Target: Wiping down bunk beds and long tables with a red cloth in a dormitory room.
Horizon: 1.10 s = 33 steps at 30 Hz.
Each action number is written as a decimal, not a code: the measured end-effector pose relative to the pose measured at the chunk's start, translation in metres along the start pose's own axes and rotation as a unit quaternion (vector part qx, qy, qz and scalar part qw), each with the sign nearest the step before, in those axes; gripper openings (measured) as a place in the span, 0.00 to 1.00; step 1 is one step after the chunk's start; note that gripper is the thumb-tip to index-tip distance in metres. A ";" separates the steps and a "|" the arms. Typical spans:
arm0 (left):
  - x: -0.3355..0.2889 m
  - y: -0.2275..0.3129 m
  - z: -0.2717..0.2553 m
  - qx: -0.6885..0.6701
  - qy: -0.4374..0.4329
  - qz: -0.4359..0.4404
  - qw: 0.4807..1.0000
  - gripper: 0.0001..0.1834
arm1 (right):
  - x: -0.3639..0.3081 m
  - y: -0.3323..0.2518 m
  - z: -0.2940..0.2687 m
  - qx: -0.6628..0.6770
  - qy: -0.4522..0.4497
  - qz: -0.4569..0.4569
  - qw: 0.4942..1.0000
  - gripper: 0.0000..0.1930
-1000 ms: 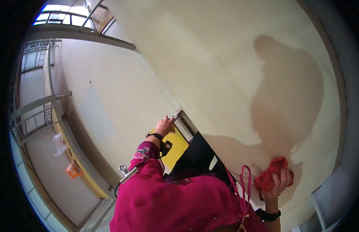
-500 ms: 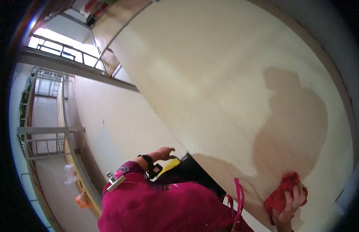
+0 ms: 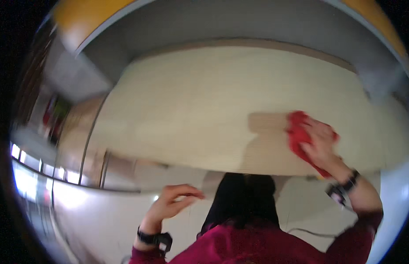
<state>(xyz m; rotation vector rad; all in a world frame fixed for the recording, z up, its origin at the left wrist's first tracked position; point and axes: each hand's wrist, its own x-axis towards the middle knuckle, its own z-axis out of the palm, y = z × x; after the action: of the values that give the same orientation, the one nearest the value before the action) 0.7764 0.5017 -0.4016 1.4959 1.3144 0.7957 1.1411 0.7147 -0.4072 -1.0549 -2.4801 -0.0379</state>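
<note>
A red cloth (image 3: 296,140) lies pressed against the pale, finely ribbed bed surface (image 3: 182,97). My right hand (image 3: 321,143) rests on it, fingers over the bunched fabric, toward the right of the surface. My left hand (image 3: 176,202) hangs in the air in front of the bed's near edge. Its fingers are bent slightly, the thumb stands apart, and nothing is in it. Each wrist wears a black strap with a small device.
A grey wall backs the bed, and a yellow overhead panel (image 3: 92,17) curves above. Metal rails (image 3: 92,136) stand at the left end. My dark-trousered legs (image 3: 242,198) meet the near edge. A thin cable (image 3: 314,233) runs near the right arm.
My view has swung round to face the bed squarely. The red cloth, under my right hand, now appears further from my body. My left hand shows more fully, away from my side.
</note>
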 end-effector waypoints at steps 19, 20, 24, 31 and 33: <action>0.110 -0.037 -0.053 0.440 0.335 0.141 0.821 0.22 | -0.052 0.177 -0.043 -0.261 -0.043 0.577 0.773 0.24; 0.110 -0.032 -0.053 0.434 0.336 0.141 0.824 0.21 | -0.038 0.171 -0.028 -0.270 -0.001 0.521 0.810 0.25; 0.107 -0.027 -0.052 0.446 0.334 0.136 0.819 0.20 | 0.054 0.044 0.019 -0.188 -0.121 0.277 0.935 0.26; 0.097 -0.031 -0.050 0.429 0.357 0.149 0.817 0.19 | 0.069 -0.086 0.039 -0.013 -0.103 -0.091 0.990 0.27; 0.091 -0.028 -0.049 0.365 0.351 0.161 0.847 0.19 | 0.059 -0.079 0.028 -0.019 -0.114 -0.094 0.989 0.27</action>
<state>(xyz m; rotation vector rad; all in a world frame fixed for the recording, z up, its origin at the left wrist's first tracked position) 0.7404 0.6004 -0.4224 2.1760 2.1050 1.2137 1.0398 0.7039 -0.3971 -0.8802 -2.7886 -0.0228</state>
